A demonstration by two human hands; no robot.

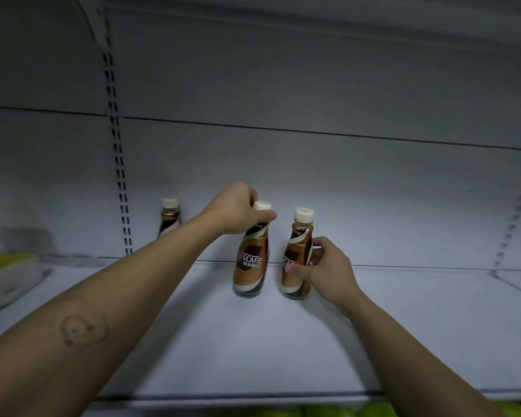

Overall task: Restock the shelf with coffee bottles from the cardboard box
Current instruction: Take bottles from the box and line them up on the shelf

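Two brown coffee bottles with cream caps stand side by side on the white shelf [283, 341]. My left hand [238, 210] grips the neck of the left bottle [251, 263], just under its cap. My right hand [325, 270] wraps around the body of the right bottle [295, 254] from the right side. A third coffee bottle [169, 216] stands further back on the left, against the back panel, partly hidden by my left forearm. The cardboard box is out of view.
A yellow and white package [8, 276] lies at the shelf's far left. Slotted uprights [118, 164] run up the back panel. Green and yellow goods [370, 410] show below the shelf's front edge. Bare shelf extends right of the bottles.
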